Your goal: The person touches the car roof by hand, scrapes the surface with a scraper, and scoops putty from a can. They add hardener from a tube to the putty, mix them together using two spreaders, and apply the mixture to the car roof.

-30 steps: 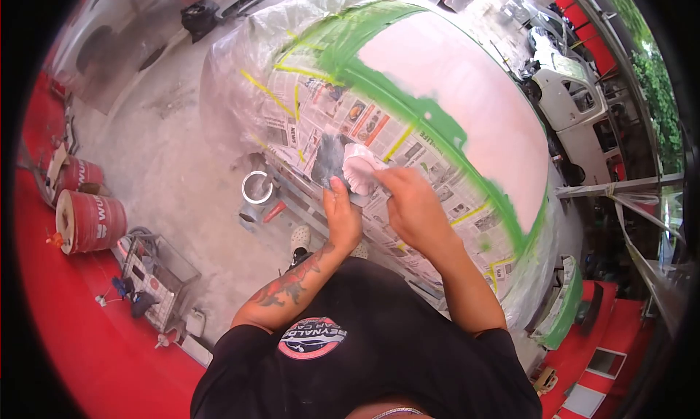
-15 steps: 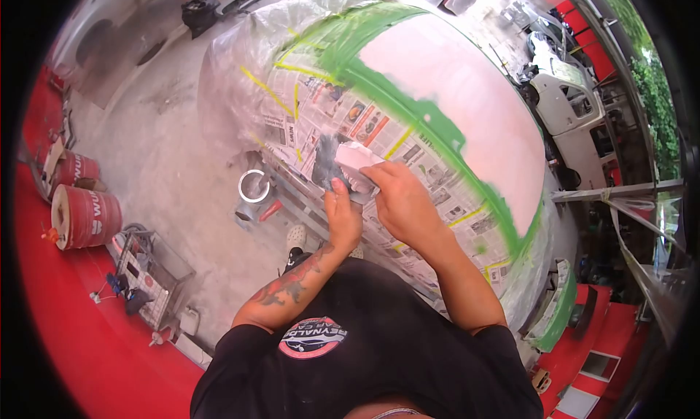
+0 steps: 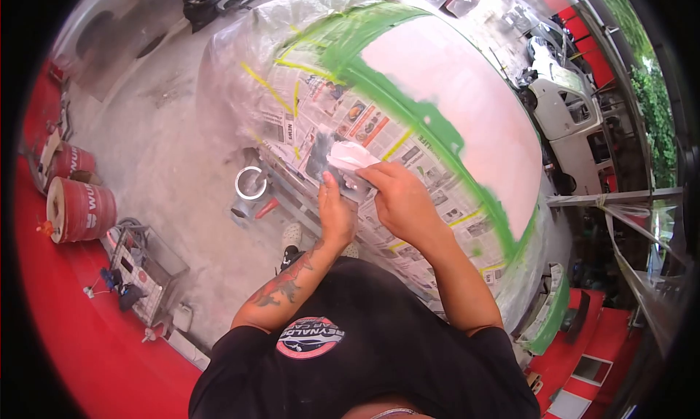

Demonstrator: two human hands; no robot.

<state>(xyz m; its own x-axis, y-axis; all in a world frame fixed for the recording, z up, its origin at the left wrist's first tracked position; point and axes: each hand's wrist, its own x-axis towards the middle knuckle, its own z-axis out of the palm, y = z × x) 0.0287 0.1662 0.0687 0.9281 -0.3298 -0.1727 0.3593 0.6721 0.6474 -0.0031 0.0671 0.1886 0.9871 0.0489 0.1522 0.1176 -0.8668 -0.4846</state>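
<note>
1. Putty (image 3: 351,156), pale pinkish white: lies on the dark grey mixing board (image 3: 318,155), toward its far right corner. Dark surface shows to the putty's left and grey surface on the near side.
2. Left hand (image 3: 337,213): closed on the board's near left edge, with a finger or thumb along the top face. Putty sits just beyond and to the right of its fingertips, apart from them.
3. Right hand (image 3: 403,200): fingers drawn into a narrow pinch at the right end of the putty, beside the board's right edge. Whether they grip a spreader cannot be told; the fingers hide that part.
4. Board position: held above the near left part of the newspaper masking (image 3: 456,200), which yellow tape crosses. Beyond the masking is the pink and green body panel (image 3: 467,113).
5. Floor, left of the left hand: round container (image 3: 242,207) with a white rim, red handle (image 3: 267,208) just beside it.
</note>
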